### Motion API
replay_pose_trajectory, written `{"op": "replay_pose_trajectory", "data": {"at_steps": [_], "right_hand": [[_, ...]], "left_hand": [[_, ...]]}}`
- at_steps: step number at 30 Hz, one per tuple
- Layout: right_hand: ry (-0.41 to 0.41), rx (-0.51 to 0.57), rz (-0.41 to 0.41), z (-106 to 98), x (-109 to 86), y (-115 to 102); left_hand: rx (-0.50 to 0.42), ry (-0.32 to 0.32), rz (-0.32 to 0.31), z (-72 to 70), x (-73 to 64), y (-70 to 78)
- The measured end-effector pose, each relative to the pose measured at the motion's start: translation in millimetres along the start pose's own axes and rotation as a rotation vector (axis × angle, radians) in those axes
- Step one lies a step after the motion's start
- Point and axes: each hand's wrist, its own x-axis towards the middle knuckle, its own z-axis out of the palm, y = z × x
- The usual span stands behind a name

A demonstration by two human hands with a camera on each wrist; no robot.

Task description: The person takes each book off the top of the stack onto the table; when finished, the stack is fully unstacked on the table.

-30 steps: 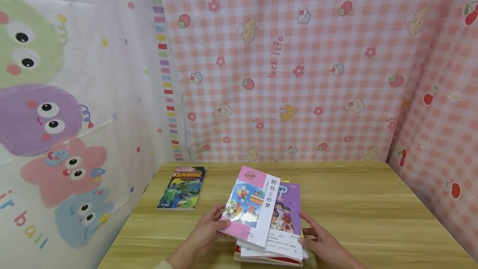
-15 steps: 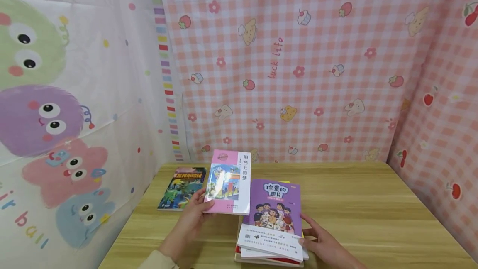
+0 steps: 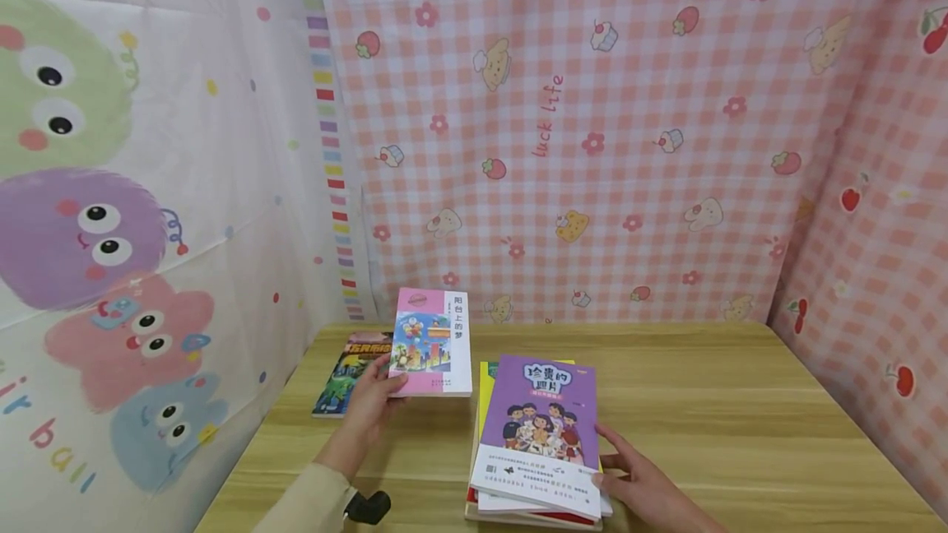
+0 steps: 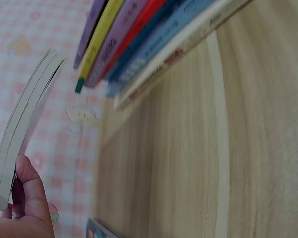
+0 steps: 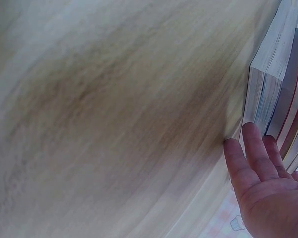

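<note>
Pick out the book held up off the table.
The pink-and-white book in the left hand; the dark-covered book lies flat and the others form the stack.

Head cam's looking forward and down over the pale wood-grain table (image 3: pixel 704 418), wrist cams are way closer and tilted, all catching the multicoloured paper book stack (image 3: pixel 536 434).

The held book (image 3: pixel 425 344) is sitting in the left fingers (image 3: pixel 377 371). Left of them, another book (image 3: pixel 339 385) is lying on the table (image 3: pixel 711 426); right of them, the stack (image 3: pixel 539 434) is standing, its right side meeting the right fingers (image 3: pixel 612 441).
</note>
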Motion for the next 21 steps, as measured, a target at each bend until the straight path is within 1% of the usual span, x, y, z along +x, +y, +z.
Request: {"op": "replay_pose_trajectory", "data": {"at_steps": [3, 6, 11, 15, 18, 21], "right_hand": [[-0.003, 0.006, -0.002, 0, 0.4, 1], [-0.011, 0.01, -0.014, -1, 0.7, 3], [-0.019, 0.008, -0.027, -2, 1.0, 6], [-0.013, 0.007, -0.017, -1, 1.5, 7], [-0.003, 0.005, -0.02, -1, 2.3, 8], [0.004, 0.005, -0.032, -1, 3.0, 9]], "left_hand": [[0.039, 0.018, -0.012, -2.3, 7.6, -1.7], [0.057, 0.021, -0.031, -4.3, 13.9, -6.8], [0.072, 0.011, -0.049, -4.5, 23.0, -20.7], [0.074, 0.006, -0.057, -2.5, 28.4, -30.4], [0.109, 0.005, -0.073, -1.5, 32.3, -35.2], [0.162, 0.02, -0.105, -1.0, 35.5, -37.8]]}}
